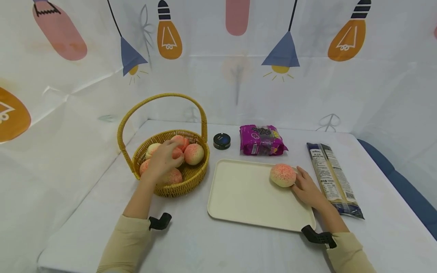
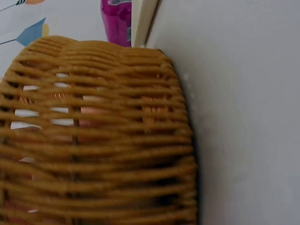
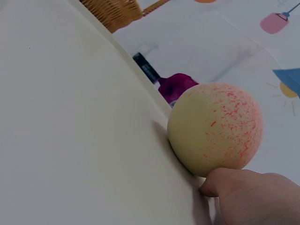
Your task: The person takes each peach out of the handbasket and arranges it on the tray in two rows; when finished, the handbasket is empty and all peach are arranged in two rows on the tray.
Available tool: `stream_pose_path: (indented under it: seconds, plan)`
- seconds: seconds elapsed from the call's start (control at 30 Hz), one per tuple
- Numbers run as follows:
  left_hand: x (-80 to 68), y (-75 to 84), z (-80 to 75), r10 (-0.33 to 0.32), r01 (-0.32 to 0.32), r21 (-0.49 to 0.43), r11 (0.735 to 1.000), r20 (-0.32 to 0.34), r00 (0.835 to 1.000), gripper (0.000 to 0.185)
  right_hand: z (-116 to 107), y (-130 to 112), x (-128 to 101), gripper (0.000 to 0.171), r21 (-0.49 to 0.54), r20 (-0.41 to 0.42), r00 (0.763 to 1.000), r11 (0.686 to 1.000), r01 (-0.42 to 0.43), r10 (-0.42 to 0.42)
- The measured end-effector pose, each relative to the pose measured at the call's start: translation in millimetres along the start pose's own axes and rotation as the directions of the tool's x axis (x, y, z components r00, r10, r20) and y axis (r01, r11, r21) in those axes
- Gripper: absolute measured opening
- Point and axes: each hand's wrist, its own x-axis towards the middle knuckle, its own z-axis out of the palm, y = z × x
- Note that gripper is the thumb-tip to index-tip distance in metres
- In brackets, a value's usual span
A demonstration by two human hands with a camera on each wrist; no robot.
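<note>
My left hand [image 1: 164,161] reaches down into a wicker basket [image 1: 191,185]. Its fingers and thumb close around a peach [image 1: 177,152] among several others, including a pink-and-cream peach [image 1: 194,154] beside it. In the left wrist view, the basket's woven wall [image 2: 103,126] hides that hand. Over on the right, a single peach [image 1: 283,175] rests on a cream tray [image 1: 246,193] near its right edge. My right hand [image 1: 308,191] holds this peach from the side, the thumb [image 3: 218,183] low against it in the right wrist view.
Behind the tray lie a purple snack package [image 1: 262,140] and a round dark tin [image 1: 222,141]. A long noodle-like packet [image 1: 332,178] lies right of the tray. The basket's tall handle [image 1: 164,95] arches above its bowl. A printed white sheet [image 1: 211,87] hangs behind the table.
</note>
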Motion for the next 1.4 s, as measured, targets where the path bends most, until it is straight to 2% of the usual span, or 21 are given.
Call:
stream_pose_path:
  seconds: [0.1, 0.2, 0.3, 0.43, 0.7, 1.0, 1.4]
  plan:
    - [-3.8, -7.2, -3.2, -0.016, 0.016, 0.008, 1.0, 0.022, 1.0, 0.047, -1, 1, 1, 0.045, -0.003, -0.002, 1.0, 1.0, -0.005, 0.005]
    - [-6.8, -12.8, -4.6, -0.061, 0.06, 0.016, 0.998, 0.054, 0.997, 0.051, -1, 2, 1, 0.046, -0.007, 0.001, 1.0, 1.0, -0.011, 0.011]
    - [-7.9, -18.0, -1.8, -0.098, 0.098, 0.002, 0.995, 0.079, 0.992, 0.057, -2, 2, 0, 0.047, -0.002, 0.005, 1.0, 1.0, -0.026, 0.027]
    - [-5.9, -22.2, 5.0, -0.11, 0.114, -0.046, 0.992, 0.084, 0.99, 0.065, -4, 1, -1, 0.052, 0.008, 0.005, 0.999, 0.999, -0.04, 0.04]
    - [5.5, -16.2, 14.0, -0.099, 0.102, -0.039, 0.994, 0.064, 0.993, 0.056, -4, 2, -1, 0.055, 0.014, -0.001, 0.999, 0.999, -0.041, 0.041]
    - [4.5, -10.5, 18.5, -0.193, 0.198, -0.052, 0.979, 0.095, 0.977, 0.066, -4, 2, -1, 0.055, 0.0, -0.001, 0.999, 0.999, -0.044, 0.044]
    - [1.0, -11.1, 20.3, -0.169, 0.167, -0.054, 0.984, -0.026, 0.985, 0.062, 0, 0, 0, 0.054, 0.016, -0.006, 0.999, 0.999, -0.052, 0.052]
